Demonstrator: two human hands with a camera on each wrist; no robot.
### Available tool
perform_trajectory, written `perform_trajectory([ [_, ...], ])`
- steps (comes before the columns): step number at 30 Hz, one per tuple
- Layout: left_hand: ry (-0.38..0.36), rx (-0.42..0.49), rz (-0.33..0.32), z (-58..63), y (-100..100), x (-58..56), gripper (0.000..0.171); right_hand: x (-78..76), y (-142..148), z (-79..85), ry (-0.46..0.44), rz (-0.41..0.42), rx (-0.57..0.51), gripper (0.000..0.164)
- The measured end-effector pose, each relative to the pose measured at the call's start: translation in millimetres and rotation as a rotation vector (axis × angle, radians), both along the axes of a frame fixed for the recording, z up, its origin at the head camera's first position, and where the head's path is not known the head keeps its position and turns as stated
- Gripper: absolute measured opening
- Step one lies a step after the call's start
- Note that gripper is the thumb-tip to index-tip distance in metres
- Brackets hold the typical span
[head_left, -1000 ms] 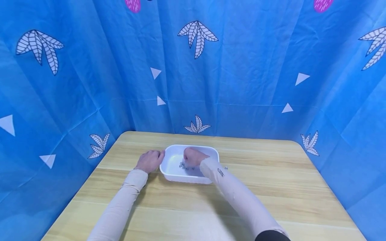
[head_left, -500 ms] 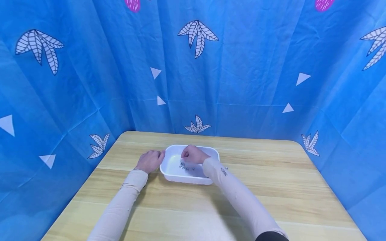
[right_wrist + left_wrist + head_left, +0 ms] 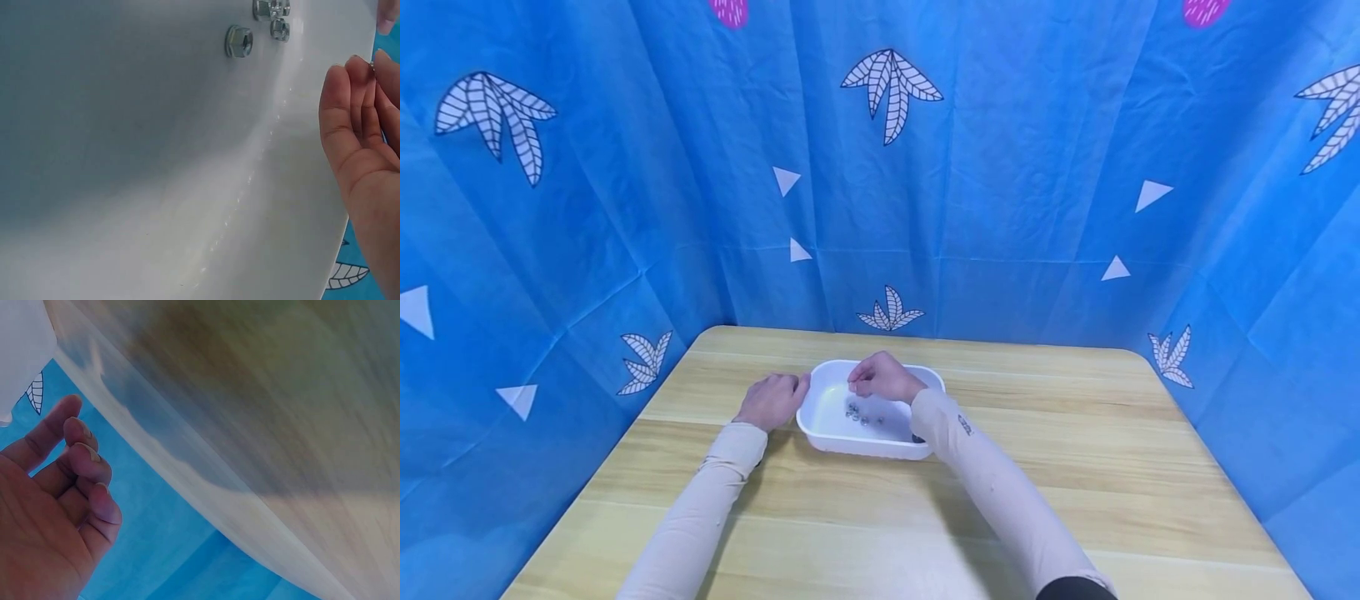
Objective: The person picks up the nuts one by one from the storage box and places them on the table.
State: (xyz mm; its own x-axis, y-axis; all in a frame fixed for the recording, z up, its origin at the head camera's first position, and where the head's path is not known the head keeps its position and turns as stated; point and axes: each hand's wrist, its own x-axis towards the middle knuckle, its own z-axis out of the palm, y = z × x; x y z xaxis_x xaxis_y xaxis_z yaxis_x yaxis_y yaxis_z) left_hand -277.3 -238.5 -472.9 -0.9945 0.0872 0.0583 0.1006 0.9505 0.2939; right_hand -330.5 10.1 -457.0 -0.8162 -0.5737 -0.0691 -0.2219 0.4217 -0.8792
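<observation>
A white plastic basin (image 3: 865, 446) stands near the table's far side. Several metal flange nuts (image 3: 856, 413) lie loose on its floor; one flange nut (image 3: 239, 42) shows closely in the right wrist view. My right hand (image 3: 886, 379) is above the basin, thumb and fingertips pinched together. A sliver of metal (image 3: 373, 65) shows between them, most of it hidden, apparently another nut. My left hand (image 3: 772, 402) is at the basin's left side, its thumb at the rim. In the left wrist view its fingers (image 3: 90, 462) curl loosely, apart from the basin wall (image 3: 25, 350).
The wood-grain table (image 3: 850, 525) has rounded far corners. A blue curtain (image 3: 1000, 167) with leaf patterns surrounds its back and sides. A small dark object (image 3: 917, 438) shows at the basin's right front, beside the right sleeve (image 3: 1000, 483).
From low inside the basin, my right hand has risen and shifted slightly back, its fingertips now drawn together. The nuts on the floor are more exposed. My left hand stays in place.
</observation>
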Motion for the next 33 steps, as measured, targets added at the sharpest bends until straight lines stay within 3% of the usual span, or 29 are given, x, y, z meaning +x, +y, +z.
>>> perform_trajectory([
  [20, 0.018, -0.009, -0.014, -5.9, -3.7, -2.8, 0.064, 3.1, 3.4, 10.6, -0.019, -0.015, -0.072, 0.025],
  [33, 0.01, 0.002, -0.027, 0.0, -1.7, -2.2, 0.061, 2.0, 11.3, 23.2, -0.002, -0.023, -0.083, 0.028],
])
